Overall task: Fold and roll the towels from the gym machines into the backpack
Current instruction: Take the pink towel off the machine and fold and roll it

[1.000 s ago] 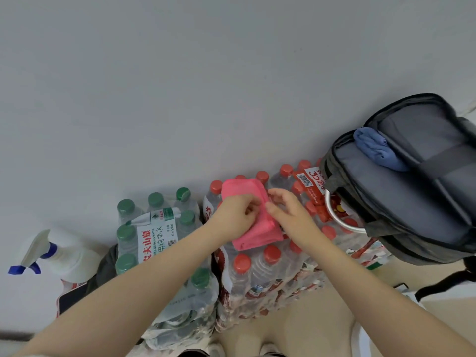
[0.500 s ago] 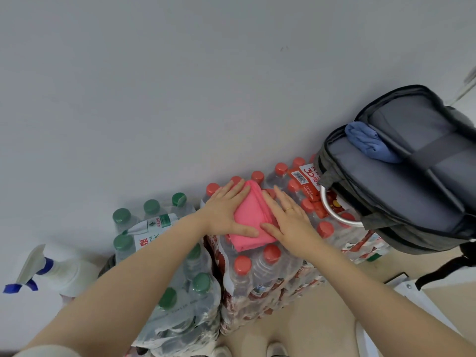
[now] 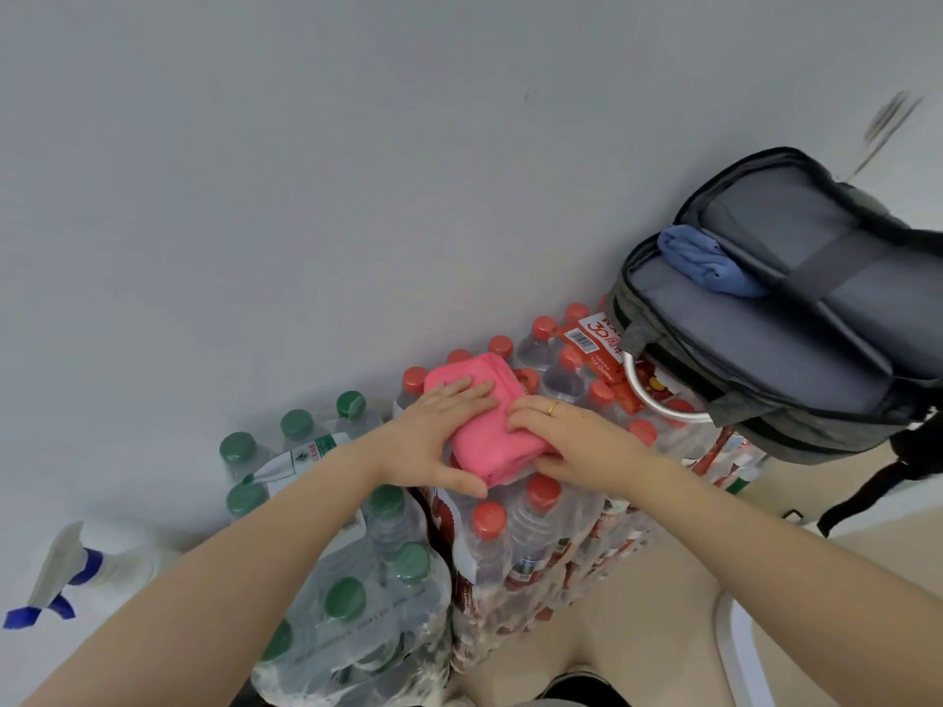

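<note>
Both forearms are bare, and a thin gold ring (image 3: 553,408) circles one of the right hand's (image 3: 587,441) fingers.

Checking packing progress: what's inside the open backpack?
One rolled blue towel sits in the backpack near its top edge. A strap crosses the grey lining; anything deeper in is hidden.
</note>
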